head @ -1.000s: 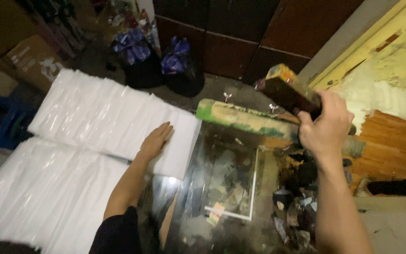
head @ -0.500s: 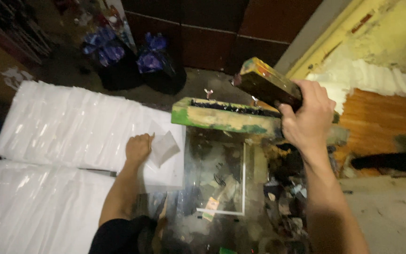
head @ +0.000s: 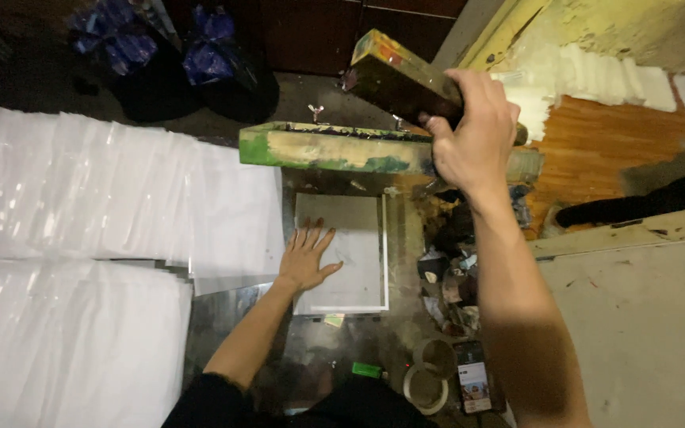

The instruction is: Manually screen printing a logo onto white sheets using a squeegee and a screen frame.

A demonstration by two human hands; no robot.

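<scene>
Fig.: Paint-stained block (head: 398,75), long axis running upper-left to lower-right, raised above frame bar (head: 334,149). Right hand (head: 473,131) clenched round block's lower end. Left hand (head: 307,257) flat, fingers spread, pressing white sheet (head: 350,254) on surface (head: 342,349).

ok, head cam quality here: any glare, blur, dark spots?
Head view: glare washes out the white sheets; top left bags sink into shadow; right hand and block slightly soft; left hand on the grey sheet is evenly lit.
</scene>
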